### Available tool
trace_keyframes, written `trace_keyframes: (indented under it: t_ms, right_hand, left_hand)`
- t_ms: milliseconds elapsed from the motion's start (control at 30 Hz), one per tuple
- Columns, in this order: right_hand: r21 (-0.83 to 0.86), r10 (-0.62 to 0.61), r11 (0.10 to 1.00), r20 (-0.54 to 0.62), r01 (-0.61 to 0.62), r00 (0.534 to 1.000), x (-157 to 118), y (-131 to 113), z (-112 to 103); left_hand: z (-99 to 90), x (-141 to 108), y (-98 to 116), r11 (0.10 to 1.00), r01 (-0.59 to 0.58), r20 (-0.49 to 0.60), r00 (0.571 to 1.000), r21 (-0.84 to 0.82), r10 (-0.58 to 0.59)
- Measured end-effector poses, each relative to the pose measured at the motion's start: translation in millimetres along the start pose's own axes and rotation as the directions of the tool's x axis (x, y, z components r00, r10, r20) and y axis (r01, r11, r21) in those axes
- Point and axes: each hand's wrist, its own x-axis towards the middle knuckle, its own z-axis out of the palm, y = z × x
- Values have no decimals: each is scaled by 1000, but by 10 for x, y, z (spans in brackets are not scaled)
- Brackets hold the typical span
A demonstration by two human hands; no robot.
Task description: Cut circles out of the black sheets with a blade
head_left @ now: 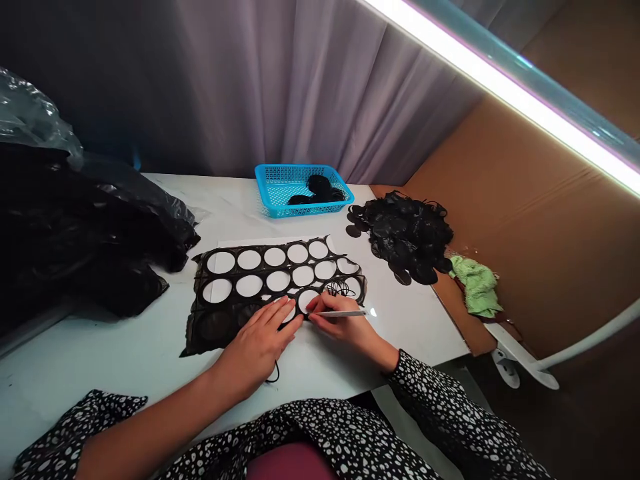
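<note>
While the left hand point(265, 343) lies flat with its fingers stretched out over the black sheet point(215, 323), the right hand point(345, 320) holds a thin tool point(345, 313) by a round hole in the sheet's lower right part. The sheet sits at the centre of the frame, its upper rows of holes showing white; a tangle of thin black loops point(340, 289) lies on its right end, and a single loop point(275, 377) shows below the left hand.

The narrow black strips between holes look easy to stretch or tear if the tool catches one, and the sheet could shift if the left hand's pressure slackened. The tool could also snag the nearby tangle, or nick a fingertip, as the hands are close together.

Outward, the blue basket point(305, 213) at upper centre and the black pile point(410, 233) at upper right limit reach; black plastic point(80, 233) crowds the left. Open room remains on the worktop point(410, 330) at lower right, though its edge drops away just beyond.
</note>
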Motion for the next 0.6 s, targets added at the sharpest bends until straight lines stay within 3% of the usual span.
trace_keyframes:
  t_ms: [133,233,300,367,433,533,600]
  right_hand:
    - [-16,-2,1000,-6,2,1000,-9,23,-8]
    - [-166,-54,985,9,55,998,-36,23,43]
    - [-367,-168,912,76,185,983,-65,7,118]
    - [-537,-277,781,161,320,947,-79,-10,182]
    - [-627,-321,696,165,350,933,-49,-4,157]
    - [-635,-282,757,-108,152,953,85,80,-146]
    - [-495,-196,869,-384,-22,902,187,173,-472]
  left_hand:
    - [30,-20,-6,999,33,9,999,-39,-33]
    - [61,-31,-19,998,33,15,999,-47,-32]
    - [88,-39,-36,998,34,11,999,-52,-33]
    - [113,-48,-56,998,33,3,999,-52,-33]
    - [121,-56,-73,998,28,0,1000,-51,-28]
    - [84,-58,-79,999,29,25,999,-41,-28]
    - [39,-50,-67,999,37,32,999,-29,-36]
